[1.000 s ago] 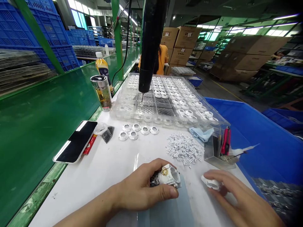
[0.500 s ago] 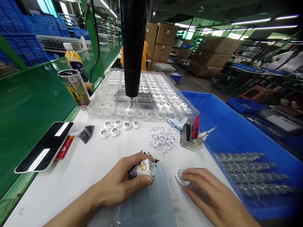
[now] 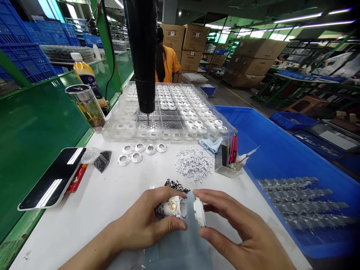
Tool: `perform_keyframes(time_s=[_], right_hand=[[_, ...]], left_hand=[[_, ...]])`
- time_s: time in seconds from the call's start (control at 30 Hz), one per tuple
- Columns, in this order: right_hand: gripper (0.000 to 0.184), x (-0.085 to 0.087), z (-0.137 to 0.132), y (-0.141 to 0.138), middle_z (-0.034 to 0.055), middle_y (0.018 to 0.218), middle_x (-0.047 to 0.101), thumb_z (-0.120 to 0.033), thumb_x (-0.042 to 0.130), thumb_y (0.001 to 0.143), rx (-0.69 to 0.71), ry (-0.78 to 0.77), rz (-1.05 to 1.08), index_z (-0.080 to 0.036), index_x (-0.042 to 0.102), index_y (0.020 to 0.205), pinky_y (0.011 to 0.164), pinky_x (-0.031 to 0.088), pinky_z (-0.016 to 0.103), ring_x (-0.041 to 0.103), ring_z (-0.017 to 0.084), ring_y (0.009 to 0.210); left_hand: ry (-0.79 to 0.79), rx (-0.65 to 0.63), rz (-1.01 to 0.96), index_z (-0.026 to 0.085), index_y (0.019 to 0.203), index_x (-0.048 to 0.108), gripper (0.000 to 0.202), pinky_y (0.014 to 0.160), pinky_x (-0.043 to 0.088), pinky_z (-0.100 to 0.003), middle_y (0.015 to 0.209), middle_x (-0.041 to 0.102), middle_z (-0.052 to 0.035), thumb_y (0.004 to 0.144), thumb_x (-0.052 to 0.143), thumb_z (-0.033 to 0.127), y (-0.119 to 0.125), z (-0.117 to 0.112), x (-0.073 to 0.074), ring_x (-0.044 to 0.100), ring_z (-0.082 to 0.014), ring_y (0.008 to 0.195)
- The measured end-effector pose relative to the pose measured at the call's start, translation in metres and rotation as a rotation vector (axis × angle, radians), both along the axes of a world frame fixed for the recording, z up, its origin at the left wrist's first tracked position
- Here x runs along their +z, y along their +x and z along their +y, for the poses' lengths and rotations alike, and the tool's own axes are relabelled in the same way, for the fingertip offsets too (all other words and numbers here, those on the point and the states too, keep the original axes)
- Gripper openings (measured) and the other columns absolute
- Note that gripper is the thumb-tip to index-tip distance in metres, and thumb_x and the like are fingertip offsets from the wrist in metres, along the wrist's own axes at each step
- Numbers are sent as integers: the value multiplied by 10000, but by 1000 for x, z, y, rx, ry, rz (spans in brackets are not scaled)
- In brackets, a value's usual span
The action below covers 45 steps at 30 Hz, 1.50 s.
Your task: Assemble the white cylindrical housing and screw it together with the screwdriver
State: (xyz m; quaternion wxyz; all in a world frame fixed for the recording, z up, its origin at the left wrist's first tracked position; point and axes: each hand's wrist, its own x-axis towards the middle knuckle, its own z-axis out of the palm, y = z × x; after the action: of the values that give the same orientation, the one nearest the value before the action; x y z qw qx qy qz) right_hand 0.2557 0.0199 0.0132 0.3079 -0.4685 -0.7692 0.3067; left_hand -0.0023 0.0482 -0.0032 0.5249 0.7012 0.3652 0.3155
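My left hand (image 3: 143, 219) grips a white cylindrical plastic housing (image 3: 180, 204) with a gold ring on its side. Its hollow end faces right, and my palm hides part of its other end. Just across from that opening, my right hand (image 3: 239, 225) pinches a white round flanged ring (image 3: 199, 212) edgewise between fingers and thumb. A small gap separates ring and housing. Both are held over a blue mat (image 3: 180, 247). Black screws (image 3: 176, 185) lie right behind my left hand, and farther back is a pile of small white parts (image 3: 194, 164).
A black electric screwdriver (image 3: 142, 63) hangs bit-down over a clear compartment tray (image 3: 168, 133) of white rings. Several loose rings (image 3: 136, 157) lie before it. At left are a phone (image 3: 52, 178) and bottles; at right, a metal tool holder (image 3: 226, 168) and blue bin (image 3: 239, 123).
My right hand has lifted the white ring off the table, turned it on edge and brought it left toward the housing. My left hand still holds the housing, shifted slightly down.
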Motion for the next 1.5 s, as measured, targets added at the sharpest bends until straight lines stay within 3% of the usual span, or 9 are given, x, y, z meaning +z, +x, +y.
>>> perform_keyframes(time_s=[0.27, 0.63, 0.9, 1.2, 1.5], right_hand=[[443, -11, 9, -14, -50, 1371, 675, -373, 713, 971, 24, 121, -50, -421, 604, 1398, 1057, 552, 223, 661, 154, 1257], [454, -15, 5, -12, 1, 1355, 692, -415, 766, 923, -24, 147, -82, -369, 674, 1365, 987, 605, 267, 709, 231, 1185], [444, -14, 3, -15, 37, 1344, 698, -450, 769, 909, -63, 68, -71, -333, 713, 1334, 948, 636, 301, 719, 277, 1162], [458, -14, 2, -11, 17, 1374, 679, -442, 757, 926, -33, 79, -113, -355, 680, 1369, 984, 614, 288, 698, 255, 1203], [442, -13, -1, -14, 32, 1330, 704, -438, 788, 891, -82, 47, -92, -334, 726, 1316, 912, 648, 282, 721, 285, 1155]], left_hand=[[82, -70, 43, 183, 1273, 668, 396, 882, 514, -319, 1135, 730, -82, 926, 762, 349, -2, 3, -5, 690, -228, 1011], [234, -95, 132, 211, 1378, 581, 464, 804, 516, -318, 1128, 714, -96, 983, 678, 432, -2, 1, -13, 682, -230, 972], [245, -93, 177, 230, 1391, 566, 480, 800, 526, -329, 1129, 710, -89, 984, 669, 463, -1, 2, -17, 685, -232, 965], [222, -90, 152, 256, 1392, 569, 475, 841, 527, -322, 1155, 724, -82, 976, 691, 451, -1, 1, -14, 695, -232, 1005], [226, -124, 183, 235, 1388, 566, 470, 826, 522, -331, 1122, 710, -87, 986, 665, 456, -2, 0, -14, 690, -240, 984]])
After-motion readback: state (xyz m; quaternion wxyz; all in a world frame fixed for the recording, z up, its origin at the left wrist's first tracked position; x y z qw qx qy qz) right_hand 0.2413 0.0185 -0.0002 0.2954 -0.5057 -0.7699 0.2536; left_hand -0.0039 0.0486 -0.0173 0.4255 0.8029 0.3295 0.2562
